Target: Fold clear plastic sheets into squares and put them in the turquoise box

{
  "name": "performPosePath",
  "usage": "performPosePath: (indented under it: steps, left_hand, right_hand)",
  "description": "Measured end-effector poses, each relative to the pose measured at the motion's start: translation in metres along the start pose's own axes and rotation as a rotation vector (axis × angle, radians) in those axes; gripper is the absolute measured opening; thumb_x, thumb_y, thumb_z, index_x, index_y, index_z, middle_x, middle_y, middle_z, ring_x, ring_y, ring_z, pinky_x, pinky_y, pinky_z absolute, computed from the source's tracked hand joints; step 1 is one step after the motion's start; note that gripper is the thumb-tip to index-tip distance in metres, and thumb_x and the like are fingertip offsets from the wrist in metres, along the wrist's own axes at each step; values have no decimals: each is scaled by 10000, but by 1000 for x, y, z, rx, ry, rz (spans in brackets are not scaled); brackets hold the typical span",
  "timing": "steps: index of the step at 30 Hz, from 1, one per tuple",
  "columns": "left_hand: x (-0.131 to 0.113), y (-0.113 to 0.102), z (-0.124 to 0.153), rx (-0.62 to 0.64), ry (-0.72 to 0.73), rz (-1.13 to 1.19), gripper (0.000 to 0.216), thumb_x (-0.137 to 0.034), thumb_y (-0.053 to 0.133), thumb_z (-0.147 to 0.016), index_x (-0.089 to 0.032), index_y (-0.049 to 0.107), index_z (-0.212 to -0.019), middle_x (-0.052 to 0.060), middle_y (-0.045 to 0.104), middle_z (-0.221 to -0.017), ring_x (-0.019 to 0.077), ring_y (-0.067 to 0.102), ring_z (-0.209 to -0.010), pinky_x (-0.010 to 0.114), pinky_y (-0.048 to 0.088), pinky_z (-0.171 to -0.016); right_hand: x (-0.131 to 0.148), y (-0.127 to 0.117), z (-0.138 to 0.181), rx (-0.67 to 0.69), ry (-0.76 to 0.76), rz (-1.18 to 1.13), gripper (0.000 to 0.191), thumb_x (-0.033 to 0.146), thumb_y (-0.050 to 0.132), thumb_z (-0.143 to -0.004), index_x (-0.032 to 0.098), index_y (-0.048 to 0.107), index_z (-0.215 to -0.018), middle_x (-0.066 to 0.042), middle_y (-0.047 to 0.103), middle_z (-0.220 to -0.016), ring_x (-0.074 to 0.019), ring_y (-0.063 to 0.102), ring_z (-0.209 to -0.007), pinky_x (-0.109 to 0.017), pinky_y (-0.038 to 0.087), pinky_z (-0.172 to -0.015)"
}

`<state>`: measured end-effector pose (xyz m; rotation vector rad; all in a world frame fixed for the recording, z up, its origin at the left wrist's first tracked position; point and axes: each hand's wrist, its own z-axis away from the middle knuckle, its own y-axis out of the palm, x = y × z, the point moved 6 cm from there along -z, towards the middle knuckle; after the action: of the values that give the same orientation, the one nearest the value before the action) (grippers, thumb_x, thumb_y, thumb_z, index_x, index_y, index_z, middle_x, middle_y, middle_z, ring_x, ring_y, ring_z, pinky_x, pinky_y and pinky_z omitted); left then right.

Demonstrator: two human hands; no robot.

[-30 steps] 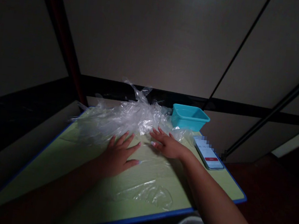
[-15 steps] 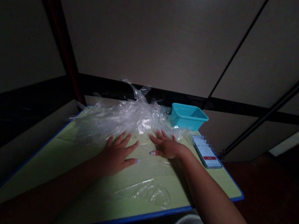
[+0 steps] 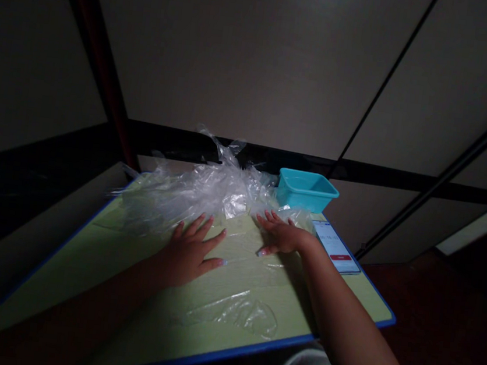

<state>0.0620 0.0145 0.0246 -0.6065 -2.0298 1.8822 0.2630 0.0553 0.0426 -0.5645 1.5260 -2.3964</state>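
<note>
My left hand point(image 3: 192, 250) lies flat with fingers spread on a clear plastic sheet point(image 3: 232, 313) spread over the green table point(image 3: 84, 264). My right hand point(image 3: 280, 235) also lies flat and open on the sheet, a little to the right, its fingertips at the edge of a crumpled heap of clear plastic bags point(image 3: 198, 192) at the table's far side. Neither hand holds anything.
A turquoise plastic tub point(image 3: 306, 190) stands at the far right corner. A phone point(image 3: 336, 249) with a lit screen lies right of my right hand near the table's right edge. The table has a blue rim; dark walls surround it.
My right hand has slid to the right along the sheet, away from my left hand. My left hand has stayed put.
</note>
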Motion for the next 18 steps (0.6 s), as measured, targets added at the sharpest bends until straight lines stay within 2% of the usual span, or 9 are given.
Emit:
performPosePath:
  steps: [4, 6, 12, 18]
  left_hand:
    - [-1, -1, 1, 10, -3, 7, 605, -558, 446, -808, -315, 327, -1350, 118, 213, -1459, 378, 82, -1327, 611, 143, -969]
    - [-1, -2, 1, 12, -3, 5, 610, -557, 448, -808, -310, 324, -1352, 124, 214, -1457, 379, 87, -1326, 611, 146, -968]
    - [0, 0, 1, 10, -2, -18, 604, -559, 446, -810, -314, 327, -1350, 138, 210, -1455, 374, 89, -1327, 612, 148, -967]
    - [0, -1, 1, 2, 0, -6, 606, -563, 450, -805, -322, 326, -1348, 131, 210, -1456, 376, 90, -1327, 614, 155, -964]
  right_hand:
    - [8, -3, -2, -113, 5, -24, 875, 694, 348, -758, 245, -12, -1417, -59, -112, -1470, -263, -129, -1334, -605, -18, -995]
    - [13, -2, -4, -147, -6, -30, 818, 691, 294, -781, 265, 7, -1418, -49, -98, -1473, -254, -128, -1336, -610, -37, -988]
    - [17, 6, -7, -80, -37, -31, 1006, 713, 497, -655, 285, -8, -1412, -75, -102, -1470, -296, -128, -1331, -650, -45, -955]
    - [10, 4, -4, -31, -26, -51, 1068, 663, 583, -618, 284, -25, -1409, -80, -107, -1470, -307, -148, -1323, -653, -58, -949]
